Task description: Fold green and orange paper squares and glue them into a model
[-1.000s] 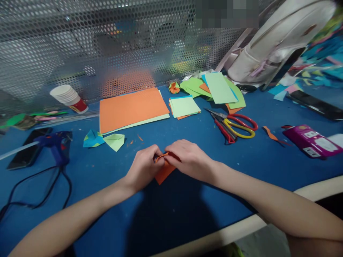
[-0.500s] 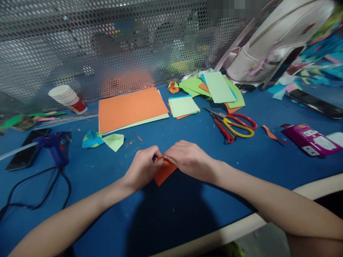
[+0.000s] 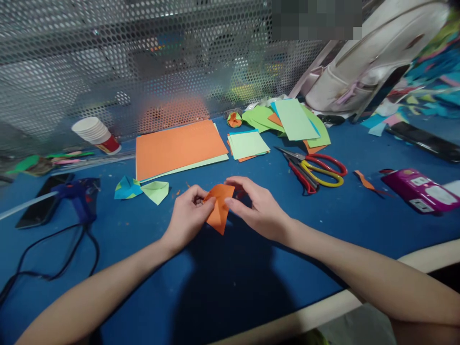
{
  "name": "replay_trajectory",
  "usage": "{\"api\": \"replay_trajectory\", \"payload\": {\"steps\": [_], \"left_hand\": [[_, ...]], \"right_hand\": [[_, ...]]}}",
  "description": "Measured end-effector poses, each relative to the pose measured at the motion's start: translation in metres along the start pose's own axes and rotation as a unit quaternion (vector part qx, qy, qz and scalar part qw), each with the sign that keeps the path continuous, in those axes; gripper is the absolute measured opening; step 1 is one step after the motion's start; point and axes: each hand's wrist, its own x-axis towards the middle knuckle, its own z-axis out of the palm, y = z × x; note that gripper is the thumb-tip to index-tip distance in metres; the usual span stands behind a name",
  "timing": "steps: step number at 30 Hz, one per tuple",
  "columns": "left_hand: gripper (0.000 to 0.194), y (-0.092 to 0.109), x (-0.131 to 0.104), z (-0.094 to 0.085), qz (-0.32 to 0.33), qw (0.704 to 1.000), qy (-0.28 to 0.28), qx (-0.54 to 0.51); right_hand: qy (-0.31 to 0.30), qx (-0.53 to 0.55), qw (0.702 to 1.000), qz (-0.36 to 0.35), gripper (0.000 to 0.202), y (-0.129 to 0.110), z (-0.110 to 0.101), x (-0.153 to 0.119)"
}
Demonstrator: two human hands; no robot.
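A small folded piece of orange paper [image 3: 220, 213] is raised between my two hands, its pointed end toward me and a crease across its face. My left hand [image 3: 189, 213] pinches its left edge, thumb on the front and the other fingers curled behind. At the right edge, my right hand [image 3: 260, 208] has its thumb against the paper and its index finger by the upper corner, with a gap between them further back. Beyond my left hand lie a folded pale green paper [image 3: 156, 190] and a folded blue-and-green paper [image 3: 127, 188].
Orange sheets [image 3: 179, 148] and small pale green squares [image 3: 249, 144] lie ahead. Scissors [image 3: 318, 170] rest at right, near a purple case [image 3: 419, 189]. Leftward are a blue glue gun [image 3: 82, 199], its cord, a phone [image 3: 36, 211] and stacked paper cups [image 3: 95, 134]. A perforated metal panel [image 3: 108, 62] stands behind.
The orange paper has been lifted and turned, so more of its face shows. My right hand has opened out from its close grip over the paper to the right edge.
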Motion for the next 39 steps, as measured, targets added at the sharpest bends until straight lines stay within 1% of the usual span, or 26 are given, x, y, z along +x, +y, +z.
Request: {"api": "replay_trajectory", "payload": {"steps": [1, 3, 5, 8, 10, 14, 21, 26, 30, 34, 39], "left_hand": [[0.017, 0.000, 0.001, 0.001, -0.014, 0.999, 0.008, -0.029], [0.018, -0.001, 0.001, 0.004, -0.041, 0.996, 0.016, -0.081], [0.018, -0.002, 0.001, 0.006, -0.057, 0.991, 0.018, -0.123], [0.016, -0.002, 0.000, 0.009, -0.071, 0.985, 0.015, -0.157], [0.016, -0.002, -0.001, 0.010, -0.074, 0.983, 0.008, -0.165], [0.013, -0.003, -0.003, 0.011, -0.084, 0.984, 0.006, -0.159], [0.011, -0.007, -0.005, 0.013, -0.095, 0.983, 0.036, -0.156], [0.012, -0.008, -0.006, 0.014, -0.093, 0.983, 0.041, -0.150], [0.013, -0.011, -0.006, 0.015, -0.086, 0.982, 0.032, -0.165], [0.013, -0.013, -0.007, 0.016, -0.079, 0.982, 0.021, -0.171], [0.011, -0.013, -0.007, 0.016, -0.082, 0.981, 0.015, -0.177]], "right_hand": [[-0.013, 0.019, 0.999, 0.031, 0.035, -0.001, 0.003, -0.001], [-0.040, 0.039, 0.996, 0.068, 0.036, -0.001, 0.009, -0.002], [-0.056, 0.041, 0.994, 0.080, 0.032, -0.001, 0.013, -0.002], [-0.066, 0.036, 0.994, 0.074, 0.025, 0.001, 0.014, -0.002], [-0.057, 0.039, 0.995, 0.066, 0.020, 0.001, 0.013, -0.001], [-0.014, 0.047, 0.997, 0.052, 0.016, 0.000, 0.012, -0.001], [0.013, 0.018, 0.999, 0.045, 0.008, 0.001, 0.017, -0.001], [0.030, -0.016, 0.999, 0.017, 0.003, 0.004, 0.019, -0.001], [0.037, -0.015, 0.999, -0.003, 0.006, 0.005, 0.020, 0.000], [0.061, -0.007, 0.998, -0.032, 0.005, 0.007, 0.020, 0.000], [0.081, -0.029, 0.990, -0.114, 0.008, 0.010, 0.020, 0.000]]}}
